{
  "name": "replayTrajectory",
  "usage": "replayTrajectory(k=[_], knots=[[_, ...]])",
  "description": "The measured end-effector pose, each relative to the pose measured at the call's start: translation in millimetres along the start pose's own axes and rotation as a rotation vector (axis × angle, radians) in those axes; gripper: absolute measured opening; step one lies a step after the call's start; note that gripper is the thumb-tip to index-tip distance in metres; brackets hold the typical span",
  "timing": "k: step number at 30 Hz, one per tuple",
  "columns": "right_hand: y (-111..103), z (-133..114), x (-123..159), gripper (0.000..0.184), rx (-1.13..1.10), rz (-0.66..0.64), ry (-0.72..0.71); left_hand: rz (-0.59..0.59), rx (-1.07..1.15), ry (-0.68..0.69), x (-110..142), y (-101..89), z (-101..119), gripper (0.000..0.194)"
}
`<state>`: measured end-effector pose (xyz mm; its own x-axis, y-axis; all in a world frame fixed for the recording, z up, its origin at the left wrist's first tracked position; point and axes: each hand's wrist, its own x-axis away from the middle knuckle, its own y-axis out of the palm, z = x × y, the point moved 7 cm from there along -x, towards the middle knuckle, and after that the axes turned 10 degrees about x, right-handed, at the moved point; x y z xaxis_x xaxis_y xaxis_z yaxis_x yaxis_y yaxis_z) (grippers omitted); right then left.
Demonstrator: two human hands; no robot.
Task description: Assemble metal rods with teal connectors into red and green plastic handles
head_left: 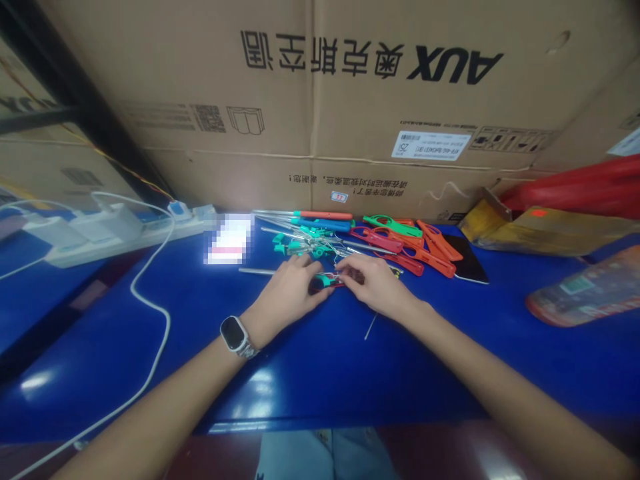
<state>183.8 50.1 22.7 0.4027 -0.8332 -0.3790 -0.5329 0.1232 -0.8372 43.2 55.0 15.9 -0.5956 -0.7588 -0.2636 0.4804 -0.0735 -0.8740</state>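
My left hand (293, 290), with a watch on the wrist, and my right hand (373, 280) meet on the blue table (300, 373). Both are closed in a pinch on a small teal and red tool (327, 281) with thin metal wire parts, lying between them. Just beyond the fingers lies a heap of similar tools (320, 243) with teal, blue, red, green and orange handles and long metal rods. A thin metal rod (255, 271) lies to the left of my left hand, and a short pin (371, 327) lies below my right wrist.
Large cardboard boxes (320, 100) wall off the back of the table. A white power strip (105, 233) with chargers and a white cable (150, 320) sits at left. A dark phone (467, 263), yellow packaging (540, 230) and a red packet (585, 293) lie at right.
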Motion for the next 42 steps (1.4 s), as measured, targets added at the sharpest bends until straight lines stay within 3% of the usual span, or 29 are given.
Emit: replayTrajectory(k=[10,15,22,28,37,42], knots=[[0.5,-6.0,8.0,0.019,0.156,-0.034,-0.081,-0.005,-0.132,0.032,1.7,-0.6,5.0,0.045],[2.6,-8.6,12.5,0.021,0.286,-0.040,-0.104,-0.095,-0.180,0.065,1.5,0.6,9.9,0.031],[1.2,-8.9,20.3,0.022,0.215,-0.071,-0.036,-0.087,-0.123,0.093,0.7,-1.0,7.2,0.034],[5.3,-17.6,18.7,0.019,0.371,-0.063,-0.043,-0.090,-0.119,0.109,-0.8,-3.7,7.0,0.030],[8.4,-21.3,18.6,0.018,0.302,-0.021,-0.027,-0.073,0.217,0.058,-6.8,-7.8,-18.6,0.019],[10.9,-19.6,14.8,0.019,0.299,-0.013,-0.016,-0.032,0.260,0.033,-8.0,-8.2,-20.5,0.014]])
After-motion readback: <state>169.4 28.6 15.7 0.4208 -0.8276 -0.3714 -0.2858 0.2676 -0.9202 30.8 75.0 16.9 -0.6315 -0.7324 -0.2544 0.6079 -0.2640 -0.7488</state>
